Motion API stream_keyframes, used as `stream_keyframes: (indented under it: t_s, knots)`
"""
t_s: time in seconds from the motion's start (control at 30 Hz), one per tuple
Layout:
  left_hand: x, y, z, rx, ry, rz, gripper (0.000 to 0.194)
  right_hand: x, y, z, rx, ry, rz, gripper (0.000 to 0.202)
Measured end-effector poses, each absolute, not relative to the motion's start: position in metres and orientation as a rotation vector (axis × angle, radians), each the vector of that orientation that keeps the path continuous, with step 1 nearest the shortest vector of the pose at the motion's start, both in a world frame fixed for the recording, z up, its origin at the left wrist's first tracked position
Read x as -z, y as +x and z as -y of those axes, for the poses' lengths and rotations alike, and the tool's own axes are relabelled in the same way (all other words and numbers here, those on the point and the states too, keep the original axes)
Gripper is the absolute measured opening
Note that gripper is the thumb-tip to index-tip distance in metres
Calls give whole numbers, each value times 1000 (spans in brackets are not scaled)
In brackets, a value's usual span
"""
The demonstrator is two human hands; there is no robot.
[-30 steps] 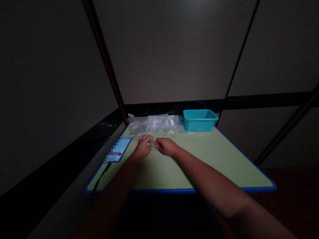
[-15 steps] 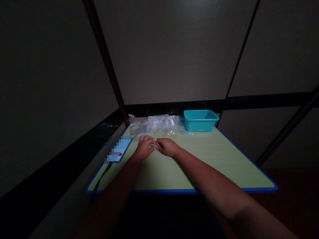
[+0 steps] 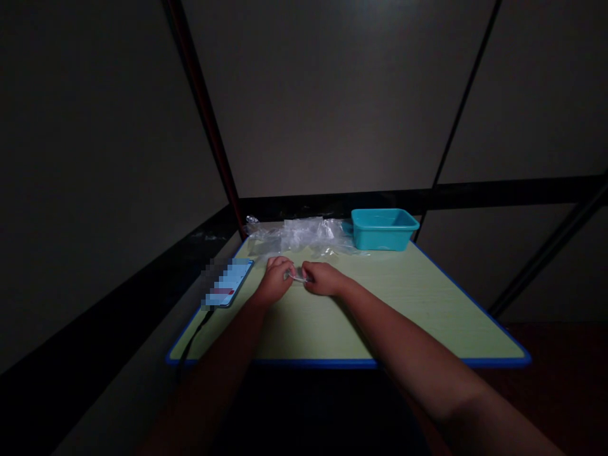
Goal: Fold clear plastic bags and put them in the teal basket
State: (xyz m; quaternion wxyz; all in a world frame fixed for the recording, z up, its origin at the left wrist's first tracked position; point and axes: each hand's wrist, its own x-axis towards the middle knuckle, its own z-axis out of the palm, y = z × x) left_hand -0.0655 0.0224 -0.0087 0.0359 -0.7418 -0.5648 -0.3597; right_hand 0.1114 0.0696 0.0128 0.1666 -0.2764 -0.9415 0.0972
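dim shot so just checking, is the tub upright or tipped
Upright: the tub sits base-down on the table, its opening facing up.

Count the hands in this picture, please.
2: the left hand, near the phone, and the right hand, farther right; clear plastic spans the gap between them.

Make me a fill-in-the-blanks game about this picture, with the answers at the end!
A small clear plastic piece shows ____ the left hand and the right hand. The pale green rectangular tabletop has a ____ edge. The turquoise rectangular tub stands near the table's far ____ corner. The flat rectangular device with a lit screen lies at the table's ____ side.

Missing words: between; blue; right; left.
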Motion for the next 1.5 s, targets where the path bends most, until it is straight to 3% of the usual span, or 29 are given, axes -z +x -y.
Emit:
stream_keyframes:
  t_s: [0.63, 0.77, 0.93, 1.07, 1.3, 1.5]
  knots:
    - [10, -66, -24, 1021, -2140, 1863, 11, -14, 105, -63, -161, -791, 2689, 16]
    - [13, -71, -25, 1011, -2014, 1971, 3, -13, 104, -63, -137, -800, 2685, 17]
    - [12, -68, -26, 1027, -2176, 1982, 33, -12, 104, -65, -108, -804, 2692, 13]
    - [10, -64, -28, 1065, -2175, 2004, 45, -11, 104, -65, -69, -793, 2704, 14]
    - [15, -67, -30, 1050, -2169, 2011, 22, -12, 102, -64, -94, -832, 2727, 16]
    - [17, -69, -30, 1021, -2155, 2010, 14, -18, 106, -68, -66, -876, 2678, 22]
